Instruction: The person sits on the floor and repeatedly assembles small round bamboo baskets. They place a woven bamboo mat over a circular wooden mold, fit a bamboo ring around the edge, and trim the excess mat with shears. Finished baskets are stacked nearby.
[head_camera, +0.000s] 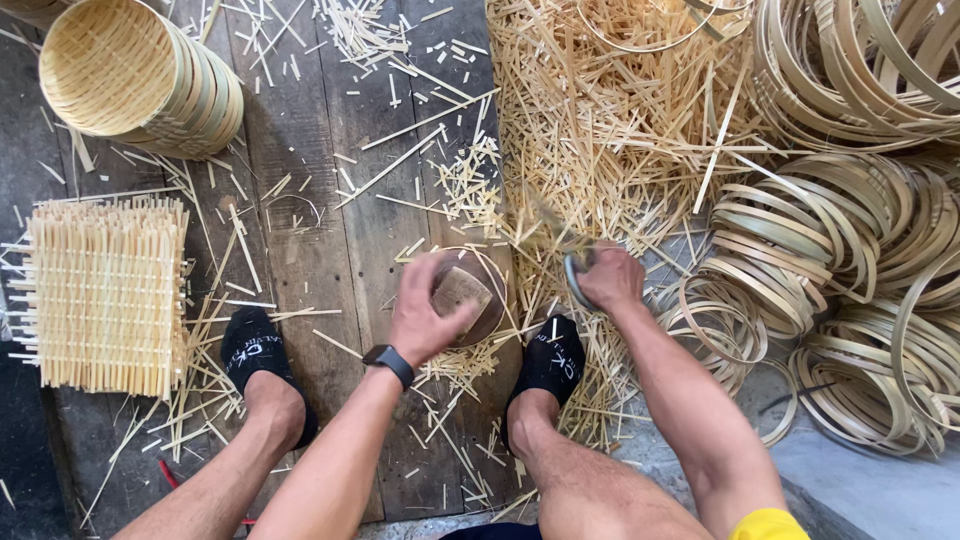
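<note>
Two hands worked above the plank floor (300, 250): left hand (425, 310), fingers curled around a small woven basket (470, 295); right hand (610, 278), fingers clenched on a blurred knife (572, 265).

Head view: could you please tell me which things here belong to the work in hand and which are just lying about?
In hand:
left hand pressing a block on a small round basket
right hand gripping a blurred tool, apparently scissors

Lying about:
stacked baskets
square mats
hoops
offcuts
</note>
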